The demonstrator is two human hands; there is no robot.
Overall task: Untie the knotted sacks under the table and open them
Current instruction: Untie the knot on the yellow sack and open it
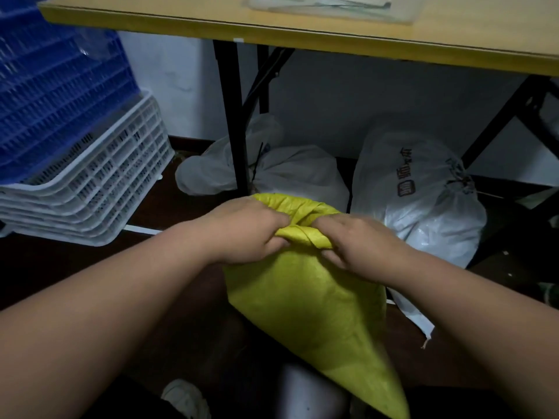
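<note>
Down by the person's knees a pale shoe [186,399] shows on the dark floor, and just above it a yellow sack [305,300] stands in front of the table, its body widening upward to a twisted neck. Both hands work at that neck: the left hand [245,231] has its fingers curled tight around the bunched yellow fabric on one side, and the right hand [352,240] pinches the fold on the other — the two hands nearly touch over the knot. Behind the yellow sack, under the table, lie two white sacks. The printed white sack [420,201] sits to the right, dark lettering on its side and its mouth gathered and tied; the plain white sack [290,170] lies to the left of it, cinched with a dark tie just beside a black table leg [231,116]. Off to the left, white crates [99,189] sit nested in a stack with blue crates [57,86] above them. Overhead runs the yellow table [302,31] — a clear plastic bag [329,7] lies on top, near the far edge.
</note>
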